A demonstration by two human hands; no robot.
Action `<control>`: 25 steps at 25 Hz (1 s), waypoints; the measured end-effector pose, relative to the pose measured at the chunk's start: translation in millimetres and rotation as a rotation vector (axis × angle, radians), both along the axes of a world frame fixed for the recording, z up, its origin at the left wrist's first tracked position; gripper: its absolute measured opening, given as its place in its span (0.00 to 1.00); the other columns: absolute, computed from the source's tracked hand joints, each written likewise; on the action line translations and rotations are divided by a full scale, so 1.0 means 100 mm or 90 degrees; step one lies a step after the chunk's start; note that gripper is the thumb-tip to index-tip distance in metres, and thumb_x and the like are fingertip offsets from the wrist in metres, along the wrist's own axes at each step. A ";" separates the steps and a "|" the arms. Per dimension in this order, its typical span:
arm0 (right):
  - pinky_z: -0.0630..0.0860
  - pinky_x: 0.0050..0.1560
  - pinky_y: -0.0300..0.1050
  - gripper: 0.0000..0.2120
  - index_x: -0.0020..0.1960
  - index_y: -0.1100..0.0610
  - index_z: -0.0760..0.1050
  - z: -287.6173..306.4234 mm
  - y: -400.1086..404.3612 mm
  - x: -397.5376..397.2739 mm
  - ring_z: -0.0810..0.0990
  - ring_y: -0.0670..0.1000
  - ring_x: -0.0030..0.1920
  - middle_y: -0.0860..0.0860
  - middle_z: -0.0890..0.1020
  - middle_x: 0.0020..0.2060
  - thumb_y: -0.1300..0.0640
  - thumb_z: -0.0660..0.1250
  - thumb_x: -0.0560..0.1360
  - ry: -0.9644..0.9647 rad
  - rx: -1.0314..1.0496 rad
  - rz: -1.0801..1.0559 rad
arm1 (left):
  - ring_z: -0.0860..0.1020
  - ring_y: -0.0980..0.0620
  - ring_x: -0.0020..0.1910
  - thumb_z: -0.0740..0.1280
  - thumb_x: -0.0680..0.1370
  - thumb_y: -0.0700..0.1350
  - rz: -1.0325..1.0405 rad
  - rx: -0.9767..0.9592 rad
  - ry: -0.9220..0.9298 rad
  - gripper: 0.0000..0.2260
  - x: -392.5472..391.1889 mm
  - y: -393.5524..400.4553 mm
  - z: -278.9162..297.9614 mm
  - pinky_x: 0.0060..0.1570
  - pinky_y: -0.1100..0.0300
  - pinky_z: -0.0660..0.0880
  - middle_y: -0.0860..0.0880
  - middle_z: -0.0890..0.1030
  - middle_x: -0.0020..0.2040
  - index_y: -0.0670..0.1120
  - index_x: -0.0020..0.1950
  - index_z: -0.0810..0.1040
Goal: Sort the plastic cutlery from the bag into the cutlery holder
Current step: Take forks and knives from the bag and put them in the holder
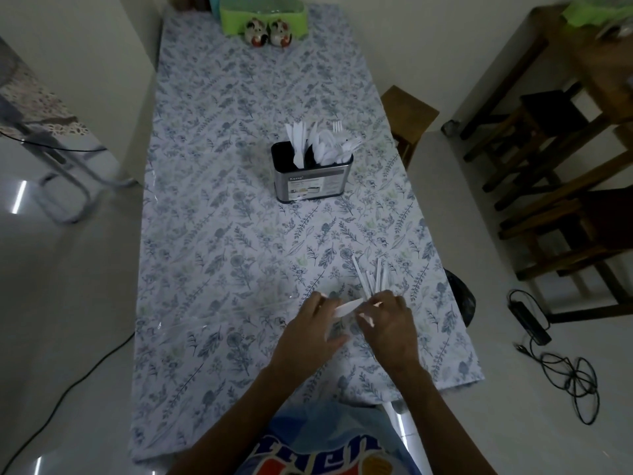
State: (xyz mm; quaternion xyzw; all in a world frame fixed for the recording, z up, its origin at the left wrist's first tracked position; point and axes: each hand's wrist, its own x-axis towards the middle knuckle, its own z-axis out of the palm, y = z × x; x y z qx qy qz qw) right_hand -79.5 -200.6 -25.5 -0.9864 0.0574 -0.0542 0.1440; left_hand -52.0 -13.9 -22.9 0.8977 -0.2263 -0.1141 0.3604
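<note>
From the head camera, the left hand (310, 323) lies low over the tabletop (219, 234), fingers curled about a white plastic knife (347, 307) whose blade half is hidden behind them. The right hand (388, 318) grips a bundle of white cutlery handles (371, 275); the working ends are covered by the hand, so their kind cannot be told. A clear bag (337, 329) between the hands is barely visible. The cutlery holder (313, 174) stands well apart at mid-table, already holding white pieces.

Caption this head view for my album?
Both hands, left hand and right hand, gather white plastic cutlery before the cutlery holder.
</note>
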 end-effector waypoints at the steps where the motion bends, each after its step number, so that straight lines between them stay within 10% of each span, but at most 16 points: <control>1: 0.76 0.40 0.46 0.06 0.44 0.53 0.84 0.01 0.05 0.00 0.78 0.54 0.41 0.53 0.80 0.44 0.56 0.79 0.68 -0.007 -0.003 0.031 | 0.75 0.53 0.56 0.72 0.76 0.53 0.019 0.020 -0.026 0.24 0.01 -0.01 -0.01 0.45 0.60 0.81 0.48 0.73 0.59 0.47 0.69 0.73; 6: 0.78 0.35 0.47 0.04 0.45 0.50 0.84 0.00 0.16 0.04 0.80 0.53 0.35 0.50 0.80 0.37 0.55 0.77 0.72 0.059 -0.046 0.027 | 0.81 0.52 0.44 0.71 0.78 0.52 0.138 0.007 -0.043 0.18 0.04 0.10 0.05 0.35 0.57 0.81 0.49 0.79 0.52 0.53 0.66 0.73; 16: 0.78 0.28 0.45 0.03 0.47 0.53 0.82 0.03 0.25 0.04 0.80 0.52 0.41 0.49 0.81 0.41 0.58 0.72 0.74 0.057 0.016 0.111 | 0.82 0.49 0.49 0.62 0.82 0.59 0.181 -0.098 0.385 0.18 0.19 0.03 0.14 0.45 0.59 0.77 0.48 0.83 0.53 0.46 0.60 0.77; 19: 0.79 0.34 0.46 0.09 0.48 0.55 0.82 0.03 0.33 0.10 0.80 0.53 0.42 0.51 0.82 0.42 0.55 0.63 0.75 0.042 0.113 0.185 | 0.81 0.53 0.36 0.57 0.85 0.55 0.217 -0.223 0.549 0.18 0.06 0.00 0.10 0.35 0.58 0.78 0.46 0.84 0.43 0.42 0.56 0.78; 25: 0.83 0.42 0.43 0.13 0.60 0.52 0.80 -0.07 -0.12 0.21 0.81 0.49 0.44 0.52 0.83 0.50 0.62 0.67 0.77 0.066 0.176 0.002 | 0.72 0.52 0.30 0.63 0.84 0.52 0.322 -0.279 0.522 0.15 0.10 0.04 0.07 0.30 0.58 0.70 0.50 0.75 0.30 0.43 0.47 0.81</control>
